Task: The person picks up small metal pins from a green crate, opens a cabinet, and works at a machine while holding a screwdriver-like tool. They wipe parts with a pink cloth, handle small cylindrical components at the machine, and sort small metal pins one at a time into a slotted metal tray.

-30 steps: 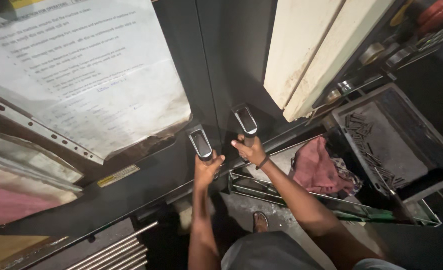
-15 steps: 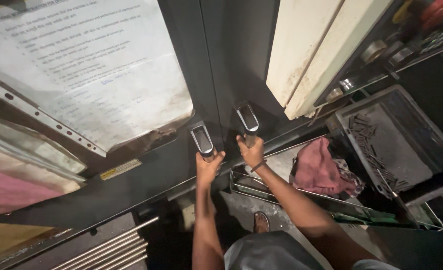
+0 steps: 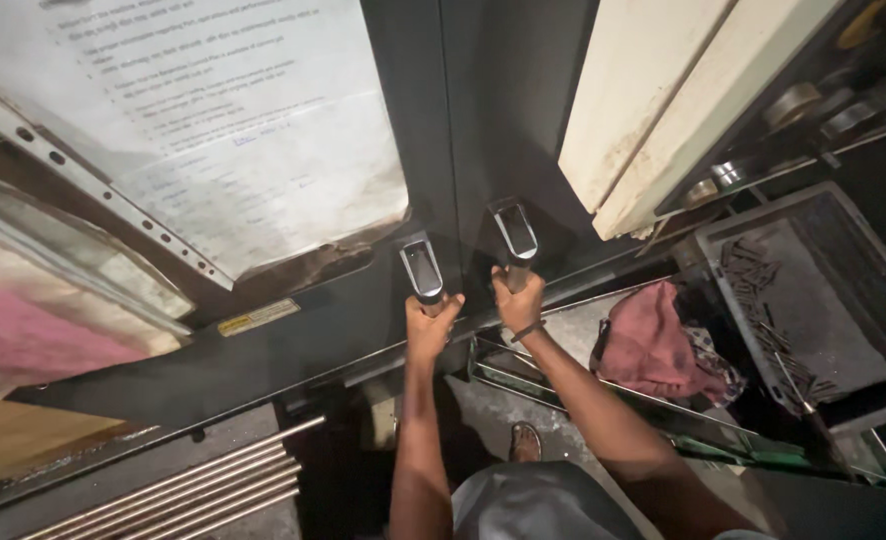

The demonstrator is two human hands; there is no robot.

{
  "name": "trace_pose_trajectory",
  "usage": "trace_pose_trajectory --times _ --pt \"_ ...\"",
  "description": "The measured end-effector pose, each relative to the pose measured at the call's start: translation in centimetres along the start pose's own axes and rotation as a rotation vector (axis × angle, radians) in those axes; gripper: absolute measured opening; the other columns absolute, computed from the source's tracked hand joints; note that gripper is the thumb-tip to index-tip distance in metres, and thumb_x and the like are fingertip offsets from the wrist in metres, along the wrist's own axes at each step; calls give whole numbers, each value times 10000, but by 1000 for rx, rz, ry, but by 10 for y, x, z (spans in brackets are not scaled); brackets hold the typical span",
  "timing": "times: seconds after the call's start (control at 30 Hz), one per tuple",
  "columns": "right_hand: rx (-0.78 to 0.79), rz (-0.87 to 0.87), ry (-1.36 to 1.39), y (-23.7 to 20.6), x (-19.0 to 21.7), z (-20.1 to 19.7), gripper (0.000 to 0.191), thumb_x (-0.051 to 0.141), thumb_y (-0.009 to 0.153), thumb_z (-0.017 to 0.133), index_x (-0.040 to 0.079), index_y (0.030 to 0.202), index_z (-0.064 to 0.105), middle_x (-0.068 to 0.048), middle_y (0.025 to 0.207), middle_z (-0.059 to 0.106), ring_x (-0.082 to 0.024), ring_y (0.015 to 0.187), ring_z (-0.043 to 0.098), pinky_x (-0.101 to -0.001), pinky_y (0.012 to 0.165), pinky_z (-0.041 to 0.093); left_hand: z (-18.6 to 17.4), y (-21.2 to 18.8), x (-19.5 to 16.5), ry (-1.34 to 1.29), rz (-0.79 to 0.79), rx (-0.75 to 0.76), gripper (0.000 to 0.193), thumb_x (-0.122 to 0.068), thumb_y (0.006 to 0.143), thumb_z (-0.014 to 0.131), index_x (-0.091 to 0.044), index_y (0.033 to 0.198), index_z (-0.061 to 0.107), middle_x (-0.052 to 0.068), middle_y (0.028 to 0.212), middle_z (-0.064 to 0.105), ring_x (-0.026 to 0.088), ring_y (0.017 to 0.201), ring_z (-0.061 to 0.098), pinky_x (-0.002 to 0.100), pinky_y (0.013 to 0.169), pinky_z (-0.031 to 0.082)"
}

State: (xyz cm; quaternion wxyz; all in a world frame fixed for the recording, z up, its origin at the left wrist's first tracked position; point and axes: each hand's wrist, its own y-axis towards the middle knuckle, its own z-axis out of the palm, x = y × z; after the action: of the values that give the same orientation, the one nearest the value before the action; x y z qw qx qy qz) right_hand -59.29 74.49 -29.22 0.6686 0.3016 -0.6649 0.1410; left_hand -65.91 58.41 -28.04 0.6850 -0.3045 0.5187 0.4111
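Two dark machine doors meet in the middle of the head view, each with a shiny metal handle. My left hand [image 3: 429, 325] is closed around the lower end of the left door handle [image 3: 421, 270]. My right hand [image 3: 518, 300] grips the lower end of the right door handle [image 3: 516, 235]. A thin band sits on my right wrist. A printed paper sheet in a clear punched sleeve [image 3: 203, 130] is fixed on the left door.
A pink rag [image 3: 648, 345] lies in a metal tray [image 3: 563, 385] at the right. Behind it stands a grey bin [image 3: 813, 290] with small dark metal parts. Metal rods [image 3: 193, 495] lie at lower left. A cream panel [image 3: 663, 100] leans at upper right. My shoe [image 3: 525, 440] shows on the floor.
Both hands stay on the handles. The doors and handles have shifted slightly to the right and up in view; the seam between the doors looks the same.
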Motion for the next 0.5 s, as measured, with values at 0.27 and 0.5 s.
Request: trace_pose_trajectory --times 0.27,0.5 --pt "-68 -282 -161 1 1 1 181 126 898 771 -12 804 702 -103 679 696 -154 604 667 -344 586 502 4 2 14 140 122 -135 334 -124 873 824 -57 638 597 -35 552 547 71 458 488 277 449 355" --pt "-112 -216 -104 0 4 3 145 110 874 753 -11 814 701 -95 653 696 -132 588 659 -335 558 498 21 0 13 207 236 -372 252 -124 853 800 -43 684 632 -62 617 609 29 572 526 269 528 415"
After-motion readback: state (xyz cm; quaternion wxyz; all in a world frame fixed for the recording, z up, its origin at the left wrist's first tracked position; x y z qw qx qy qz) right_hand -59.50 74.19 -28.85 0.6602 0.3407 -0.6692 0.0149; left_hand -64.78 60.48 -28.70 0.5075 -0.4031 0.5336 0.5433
